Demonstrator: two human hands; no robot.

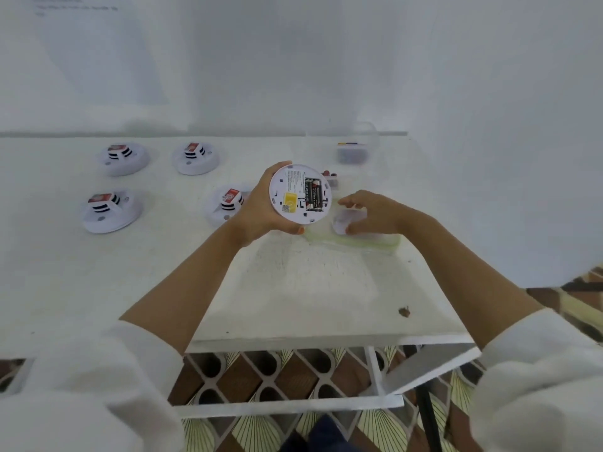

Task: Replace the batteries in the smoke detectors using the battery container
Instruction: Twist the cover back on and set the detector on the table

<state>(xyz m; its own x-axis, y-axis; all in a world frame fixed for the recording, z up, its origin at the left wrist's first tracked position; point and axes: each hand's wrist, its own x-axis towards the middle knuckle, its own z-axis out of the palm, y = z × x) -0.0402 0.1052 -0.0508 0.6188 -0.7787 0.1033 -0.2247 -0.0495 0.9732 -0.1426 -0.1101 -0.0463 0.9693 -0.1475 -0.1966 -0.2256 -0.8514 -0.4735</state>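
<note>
So the white tabletop [310, 288] is matte and a bit scuffed. Four domed white plastic detectors [124, 158] sit face up on its left half, two near the back edge and two closer to the middle. Each one has black vent slots and a red label on top. Over by the back right corner there's a clear plastic tub [354, 151], contents too blurry to make out. In front of that, toward the right edge, lies a flat greenish see-through plastic sheet [375, 244]; lid or tray, can't tell.

The left hand [257, 210] is up over the middle of the tabletop, wrist bent back. Its fingers and thumb wrap the rim of the smoke detector [300, 194], a flat white disc with its back toward the camera. Its open bay shows two black batteries [312, 194] side by side, yellow sticker [290, 200] next to them.

The right hand [375, 213] is palm down over the greenish sheet, fingers and thumb curled round a small white rounded piece [341, 221] resting there.

Tiny brown speck [404, 311] near the front right corner.
</note>
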